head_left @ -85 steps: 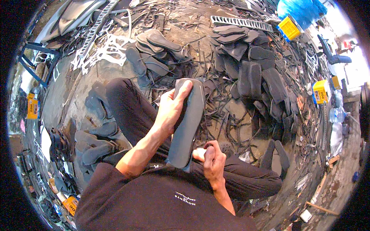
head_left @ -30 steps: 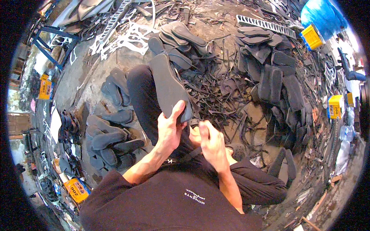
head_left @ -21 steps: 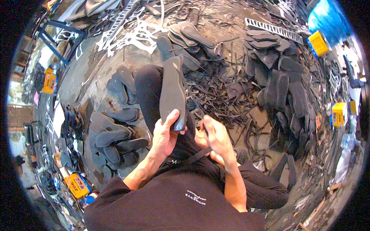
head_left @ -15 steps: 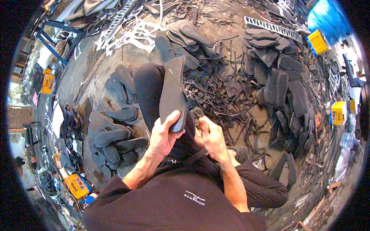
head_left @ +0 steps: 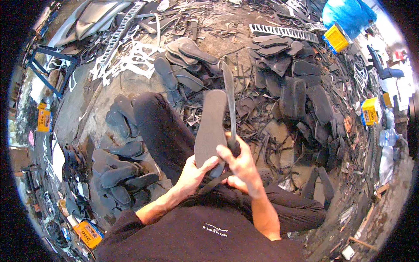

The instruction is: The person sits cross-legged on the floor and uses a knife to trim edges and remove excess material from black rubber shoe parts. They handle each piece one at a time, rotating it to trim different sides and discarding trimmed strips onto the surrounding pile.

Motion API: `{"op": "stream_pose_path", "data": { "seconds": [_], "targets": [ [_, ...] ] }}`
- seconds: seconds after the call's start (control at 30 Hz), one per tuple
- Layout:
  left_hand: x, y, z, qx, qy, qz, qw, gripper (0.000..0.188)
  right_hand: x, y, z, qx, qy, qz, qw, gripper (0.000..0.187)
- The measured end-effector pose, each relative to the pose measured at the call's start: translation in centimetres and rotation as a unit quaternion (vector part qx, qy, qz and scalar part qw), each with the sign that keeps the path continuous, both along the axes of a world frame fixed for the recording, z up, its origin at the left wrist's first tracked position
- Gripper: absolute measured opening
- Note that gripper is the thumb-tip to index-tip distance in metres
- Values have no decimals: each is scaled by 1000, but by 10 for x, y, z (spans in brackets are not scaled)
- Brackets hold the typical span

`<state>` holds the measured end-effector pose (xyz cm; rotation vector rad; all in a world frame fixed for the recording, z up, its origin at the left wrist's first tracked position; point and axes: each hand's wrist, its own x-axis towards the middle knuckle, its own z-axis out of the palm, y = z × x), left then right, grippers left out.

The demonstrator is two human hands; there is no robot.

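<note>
My left hand (head_left: 191,176) grips the heel end of a dark grey shoe sole (head_left: 211,124), its thumb on the face. The sole points away from me above my lap. In my right hand (head_left: 242,165) is a knife, fingers wrapped round its black handle. Its long blade (head_left: 230,98) points away from me, close along the sole's right edge. My right thumb is at the sole's lower right side. A thin dark strip (head_left: 211,183) lies below the heel, by my lap.
Piles of dark soles lie at the left (head_left: 120,172), far middle (head_left: 187,54) and right (head_left: 305,98). Thin black offcuts (head_left: 248,118) litter the ground ahead. White cut-out scraps (head_left: 135,61) lie far left. Yellow boxes (head_left: 336,38) and a blue bag (head_left: 349,17) stand around the rim.
The sole has moved right and nearer my body, and now stands more upright. My right hand has turned up, bringing the knife blade into view beside it. The whole view has shifted slightly.
</note>
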<state>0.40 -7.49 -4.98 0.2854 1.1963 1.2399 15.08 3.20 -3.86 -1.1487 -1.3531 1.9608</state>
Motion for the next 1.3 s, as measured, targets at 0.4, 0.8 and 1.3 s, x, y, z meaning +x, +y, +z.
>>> {"op": "stream_pose_path", "data": {
  "seconds": [0.4,0.8,1.3],
  "targets": [
    [-27,80,22,0,-43,-58,997,38,53,-55,10,124,-134,-74,980,48],
    [-19,69,54,67,-51,-149,985,32,78,-44,31,376,-285,-99,876,59],
    [9,79,78,24,-36,-348,936,34,90,103,159,-23,-298,436,849,72]
  ]
}}
